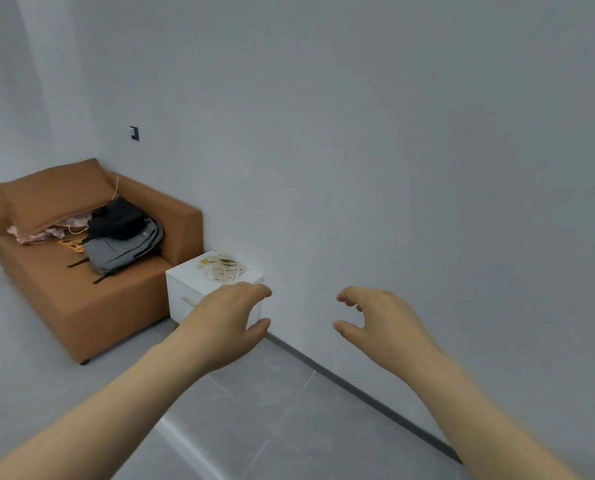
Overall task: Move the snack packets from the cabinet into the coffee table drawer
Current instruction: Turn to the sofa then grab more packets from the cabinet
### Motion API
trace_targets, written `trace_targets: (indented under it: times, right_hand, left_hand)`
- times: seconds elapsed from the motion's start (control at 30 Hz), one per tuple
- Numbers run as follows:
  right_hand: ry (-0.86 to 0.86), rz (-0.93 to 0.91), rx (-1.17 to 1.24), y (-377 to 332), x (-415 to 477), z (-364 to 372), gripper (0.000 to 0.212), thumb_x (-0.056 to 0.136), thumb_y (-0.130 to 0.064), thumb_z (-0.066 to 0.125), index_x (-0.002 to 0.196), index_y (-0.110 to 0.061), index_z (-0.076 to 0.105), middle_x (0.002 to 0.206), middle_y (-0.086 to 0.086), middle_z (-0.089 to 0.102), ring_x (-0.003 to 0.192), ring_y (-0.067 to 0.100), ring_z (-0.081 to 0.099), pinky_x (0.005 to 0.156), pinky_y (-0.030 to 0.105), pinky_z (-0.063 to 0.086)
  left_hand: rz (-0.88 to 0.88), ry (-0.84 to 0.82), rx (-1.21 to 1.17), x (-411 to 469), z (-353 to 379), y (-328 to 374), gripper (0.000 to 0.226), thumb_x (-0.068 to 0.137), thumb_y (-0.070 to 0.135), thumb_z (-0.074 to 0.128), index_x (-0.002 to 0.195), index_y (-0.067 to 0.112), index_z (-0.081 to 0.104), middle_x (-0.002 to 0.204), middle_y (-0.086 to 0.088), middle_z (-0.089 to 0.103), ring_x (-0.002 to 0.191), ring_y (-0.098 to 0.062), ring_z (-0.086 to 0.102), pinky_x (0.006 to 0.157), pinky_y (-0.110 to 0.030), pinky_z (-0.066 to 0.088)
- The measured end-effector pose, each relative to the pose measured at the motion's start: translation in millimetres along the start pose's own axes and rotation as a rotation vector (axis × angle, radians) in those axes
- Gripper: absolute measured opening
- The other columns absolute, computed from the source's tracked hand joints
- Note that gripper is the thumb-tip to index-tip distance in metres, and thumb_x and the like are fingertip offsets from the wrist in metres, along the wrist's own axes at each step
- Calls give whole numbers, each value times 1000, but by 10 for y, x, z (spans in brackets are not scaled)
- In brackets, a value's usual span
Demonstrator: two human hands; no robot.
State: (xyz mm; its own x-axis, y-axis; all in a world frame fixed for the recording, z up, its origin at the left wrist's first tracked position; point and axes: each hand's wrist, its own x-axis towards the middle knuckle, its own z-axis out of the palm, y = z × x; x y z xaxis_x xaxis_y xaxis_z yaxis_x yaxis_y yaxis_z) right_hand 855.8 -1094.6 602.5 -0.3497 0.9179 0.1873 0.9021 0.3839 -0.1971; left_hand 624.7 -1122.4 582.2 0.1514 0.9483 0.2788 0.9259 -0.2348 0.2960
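Two bare forearms reach in from the bottom edge of the view, both stretched forward and held up over the grey tiled floor. The left hand is palm down, its wrist nearly straight. Its fingers are loosely curled, with the thumb spread below them, and they hold nothing. The right hand mirrors it, also palm down. Its fingers are bent in a relaxed claw, the thumb is apart from them, and they too hold nothing. The two hands are level with each other and a gap lies between them.

Beyond the left hand a small white cabinet stands against the pale wall, and the hand covers part of its front in this view. Whether the hand touches it cannot be told. The snack packets lie in a loose pile on the cabinet's top surface, toward the wall side.

Just beside the cabinet on the left is an orange-brown sofa. On its seat lie a grey backpack and a black bag behind it. An orange cushion leans at the back. A dark socket sits on the wall above the sofa.
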Motion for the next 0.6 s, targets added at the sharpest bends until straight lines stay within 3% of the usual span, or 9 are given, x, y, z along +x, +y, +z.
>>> trace_targets:
  times: [0.5, 0.6]
  right_hand:
    - [-121, -112, 56, 525, 2732, 886, 45, 92, -40, 53, 135, -29, 44, 132, -12, 54, 121, 7, 50, 96, 25, 41]
    - [-126, -133, 66, 567, 3304, 1018, 46, 92, -40, 53, 135, -29, 44, 133, -12, 54, 121, 8, 49, 97, 26, 42]
  left_hand:
    - [-176, -79, 85, 2064, 622, -1375, 46, 93, 39, 49, 138, 29, 42, 137, 13, 49, 124, -7, 45, 99, -21, 38]
    - [-212, -74, 86, 2466, 689, -1662, 45, 93, 39, 49, 137, 29, 43, 134, 12, 51, 115, -8, 49, 93, -21, 40]
